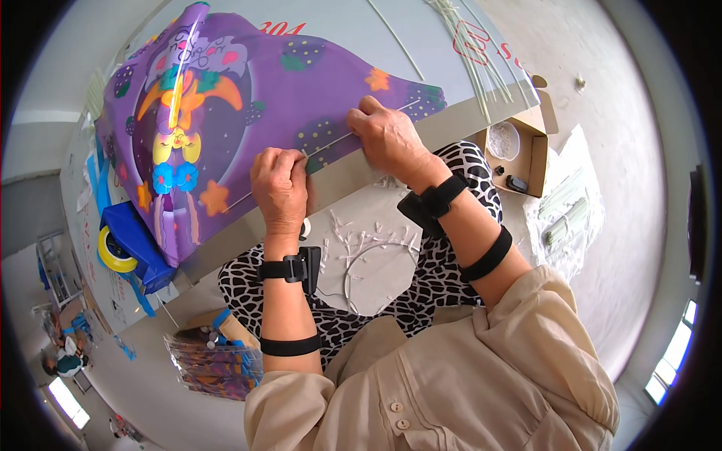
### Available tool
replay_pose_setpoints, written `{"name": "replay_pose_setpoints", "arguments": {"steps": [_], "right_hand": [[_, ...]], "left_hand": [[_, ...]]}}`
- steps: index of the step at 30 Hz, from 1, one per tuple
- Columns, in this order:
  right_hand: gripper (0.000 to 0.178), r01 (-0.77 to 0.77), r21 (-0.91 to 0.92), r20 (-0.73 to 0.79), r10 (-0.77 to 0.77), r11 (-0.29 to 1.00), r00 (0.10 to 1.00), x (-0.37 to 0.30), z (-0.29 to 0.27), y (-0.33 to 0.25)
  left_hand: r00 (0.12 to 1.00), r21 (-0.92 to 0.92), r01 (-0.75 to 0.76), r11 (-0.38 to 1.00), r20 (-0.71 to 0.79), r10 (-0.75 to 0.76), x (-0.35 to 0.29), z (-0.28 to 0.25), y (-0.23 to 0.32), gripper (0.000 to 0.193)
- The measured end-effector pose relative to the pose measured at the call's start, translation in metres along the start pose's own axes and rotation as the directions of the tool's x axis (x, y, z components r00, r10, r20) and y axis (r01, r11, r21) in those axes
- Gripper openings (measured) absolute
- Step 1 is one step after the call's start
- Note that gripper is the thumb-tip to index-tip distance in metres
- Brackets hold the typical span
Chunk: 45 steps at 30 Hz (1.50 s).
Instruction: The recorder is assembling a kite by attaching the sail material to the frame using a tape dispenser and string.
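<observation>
A purple printed kite sail [271,98] with orange stars and a cartoon figure lies over the table edge nearest me. Along its near edge runs a thin white rod [331,144], passing under both hands. My left hand [278,184] is closed, thumb and fingers pinching the rod and the sail's edge. Farther right, my right hand [387,139] is also closed on the rod, its fingers curled over the sail. The fingertips of both hands are partly hidden. Black straps circle both wrists and forearms.
A blue tape dispenser [139,248] with yellow-cored tape sits at the table's left corner. Loose thin rods [474,56] lie far right. A cardboard box [530,154] holds a white tub [502,141]. Small clear pieces lie on a pale board [368,263] on my lap.
</observation>
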State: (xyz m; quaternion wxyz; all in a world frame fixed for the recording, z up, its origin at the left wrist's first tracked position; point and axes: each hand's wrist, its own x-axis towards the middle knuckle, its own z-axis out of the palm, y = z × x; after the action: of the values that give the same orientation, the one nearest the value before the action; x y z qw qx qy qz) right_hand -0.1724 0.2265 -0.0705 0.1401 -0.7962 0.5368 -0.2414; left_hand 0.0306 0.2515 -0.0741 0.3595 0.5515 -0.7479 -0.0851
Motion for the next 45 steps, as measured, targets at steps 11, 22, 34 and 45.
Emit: {"name": "replay_pose_setpoints", "arguments": {"steps": [11,22,34,45], "right_hand": [[0.018,0.024,-0.005,0.014,-0.024,1.0,1.0,0.001,0.001,0.001],[0.011,0.03,0.055,0.009,-0.031,0.998,0.999,0.001,0.001,0.006],[0.005,0.048,0.08,-0.013,-0.047,0.996,0.999,0.003,-0.002,0.002],[0.007,0.012,0.113,0.009,-0.013,0.994,1.0,0.007,-0.01,0.007]], "left_hand": [[1.0,0.019,0.022,1.0,-0.016,-0.022,-0.002,-0.001,-0.002,0.012],[0.998,-0.003,0.031,1.0,-0.048,-0.032,-0.003,0.003,-0.005,0.013],[0.997,-0.029,0.027,0.999,-0.069,-0.028,-0.004,0.006,-0.008,0.009],[0.997,-0.024,0.023,0.999,-0.077,-0.025,-0.002,0.005,-0.005,0.008]]}}
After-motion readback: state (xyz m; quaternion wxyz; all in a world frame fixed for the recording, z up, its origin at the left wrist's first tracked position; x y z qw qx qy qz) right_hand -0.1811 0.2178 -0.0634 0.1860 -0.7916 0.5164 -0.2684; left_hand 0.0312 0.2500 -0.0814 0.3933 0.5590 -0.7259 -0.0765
